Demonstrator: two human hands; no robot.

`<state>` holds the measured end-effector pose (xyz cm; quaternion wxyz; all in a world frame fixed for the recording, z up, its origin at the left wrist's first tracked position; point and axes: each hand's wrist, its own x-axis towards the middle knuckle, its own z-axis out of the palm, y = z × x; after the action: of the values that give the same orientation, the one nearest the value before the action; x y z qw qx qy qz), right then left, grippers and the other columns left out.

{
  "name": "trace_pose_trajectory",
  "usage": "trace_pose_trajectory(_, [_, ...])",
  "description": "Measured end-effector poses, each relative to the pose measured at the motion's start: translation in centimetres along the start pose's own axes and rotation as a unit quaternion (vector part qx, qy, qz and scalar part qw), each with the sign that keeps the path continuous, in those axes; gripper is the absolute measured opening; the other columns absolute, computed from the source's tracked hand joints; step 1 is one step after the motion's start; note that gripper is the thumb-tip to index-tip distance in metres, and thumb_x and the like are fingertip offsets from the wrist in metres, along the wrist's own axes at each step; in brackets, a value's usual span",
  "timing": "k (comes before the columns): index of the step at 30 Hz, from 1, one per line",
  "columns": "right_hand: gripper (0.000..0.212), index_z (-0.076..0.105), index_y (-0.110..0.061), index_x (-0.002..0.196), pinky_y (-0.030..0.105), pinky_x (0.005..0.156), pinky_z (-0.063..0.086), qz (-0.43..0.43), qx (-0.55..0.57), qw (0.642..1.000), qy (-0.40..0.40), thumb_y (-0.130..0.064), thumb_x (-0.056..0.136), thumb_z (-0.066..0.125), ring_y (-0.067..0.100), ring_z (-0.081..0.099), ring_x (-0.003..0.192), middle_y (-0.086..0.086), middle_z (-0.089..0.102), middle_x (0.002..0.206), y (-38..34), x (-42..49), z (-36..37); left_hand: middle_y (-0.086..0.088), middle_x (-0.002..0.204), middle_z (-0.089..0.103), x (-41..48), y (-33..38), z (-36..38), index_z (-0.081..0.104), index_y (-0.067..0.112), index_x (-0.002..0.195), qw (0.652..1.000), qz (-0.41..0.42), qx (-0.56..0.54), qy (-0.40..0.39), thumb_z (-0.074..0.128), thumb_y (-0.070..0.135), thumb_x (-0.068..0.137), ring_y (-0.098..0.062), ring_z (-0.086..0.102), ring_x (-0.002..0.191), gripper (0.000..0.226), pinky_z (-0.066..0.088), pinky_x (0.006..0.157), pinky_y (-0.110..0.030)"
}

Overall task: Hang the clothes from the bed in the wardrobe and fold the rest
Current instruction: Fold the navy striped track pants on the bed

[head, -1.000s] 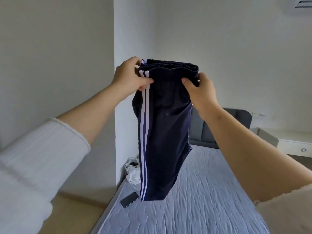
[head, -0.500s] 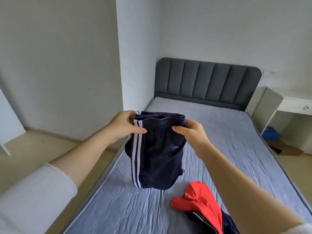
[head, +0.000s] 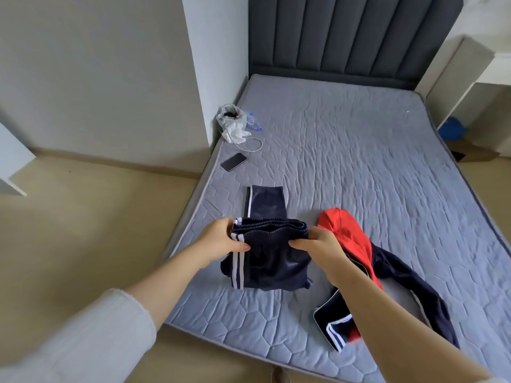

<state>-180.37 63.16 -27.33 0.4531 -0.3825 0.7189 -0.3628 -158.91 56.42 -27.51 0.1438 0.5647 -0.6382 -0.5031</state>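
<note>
Navy track trousers (head: 272,261) with white side stripes are folded over near the bed's front left corner. My left hand (head: 221,240) pinches the left end of their waistband and my right hand (head: 318,246) pinches the right end. The trouser legs (head: 265,201) lie flat on the grey mattress (head: 359,150) beyond my hands. To the right lies a red and navy jacket (head: 356,244), partly hidden by my right forearm.
A black phone (head: 233,162) lies near the mattress's left edge. Behind it sit a clear bag with white cloth (head: 232,123), a cable and a plastic bottle (head: 253,123). A dark headboard (head: 354,34) stands at the back, a white desk (head: 470,73) on the right.
My hands have come down with the trousers from in front of the wall to the mattress. The legs now lie on the bed and my view has tilted downward.
</note>
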Motion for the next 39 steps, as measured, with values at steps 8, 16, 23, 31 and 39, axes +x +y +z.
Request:
trace_pose_trajectory(8, [0.018, 0.066, -0.013, 0.080, 0.042, 0.081, 0.052, 0.029, -0.095, 0.995, 0.031, -0.028, 0.073, 0.072, 0.030, 0.063, 0.089, 0.012, 0.067, 0.091, 3.1, 7.4, 1.2, 0.005, 0.088, 0.063, 6.9, -1.7, 1.7, 0.056, 0.023, 0.093, 0.988, -0.046, 0.138, 0.051, 0.076, 0.042, 0.071, -0.019, 0.060, 0.083, 0.035, 0.045, 0.071, -0.030])
trace_pose_trajectory(16, [0.022, 0.061, -0.017, 0.100, 0.028, 0.071, 0.039, 0.061, -0.145, 0.987, 0.045, -0.032, 0.084, 0.058, 0.027, 0.059, 0.087, 0.003, 0.062, 0.089, 2.1, 21.4, 1.5, -0.001, 0.095, 0.067, 20.4, 0.4, 2.6, 0.057, 0.017, 0.098, 0.987, -0.069, 0.091, 0.112, 0.077, 0.033, 0.072, -0.022, 0.064, 0.081, 0.037, 0.051, 0.072, -0.031])
trace_pose_trajectory(23, [0.058, 0.019, -0.029, 0.141, 0.032, 0.082, 0.043, 0.047, 0.022, 0.998, -0.024, -0.024, 0.093, 0.050, 0.018, 0.050, 0.095, -0.006, 0.046, 0.122, 2.3, 33.1, 2.8, -0.002, 0.142, 0.043, 31.4, 0.1, 3.2, 0.030, 0.019, 0.142, 0.984, -0.046, 0.026, 0.171, 0.058, 0.015, 0.089, -0.019, 0.053, 0.117, 0.060, 0.040, 0.094, -0.028])
trace_pose_trajectory(31, [0.068, 0.015, -0.028, 0.149, 0.033, 0.105, 0.035, 0.132, -0.112, 0.976, -0.135, -0.022, 0.093, 0.053, 0.024, 0.035, 0.135, -0.003, 0.021, 0.155, 14.0, 30.5, 6.3, -0.007, 0.139, 0.045, 30.3, -10.1, 9.5, 0.036, 0.016, 0.138, 0.983, -0.133, 0.112, 0.065, 0.053, 0.011, 0.090, -0.027, 0.050, 0.122, 0.051, 0.040, 0.099, -0.036])
trace_pose_trajectory(39, [0.053, 0.035, -0.020, 0.141, 0.032, 0.094, 0.038, 0.280, -0.064, 0.955, -0.070, -0.018, 0.091, 0.053, 0.023, 0.048, 0.119, 0.006, 0.046, 0.139, 24.7, 27.5, 9.4, -0.005, 0.145, 0.032, 27.3, -21.5, 16.2, 0.038, 0.011, 0.137, 0.969, -0.193, 0.151, 0.038, 0.058, 0.013, 0.086, -0.027, 0.042, 0.125, 0.055, 0.035, 0.098, -0.033])
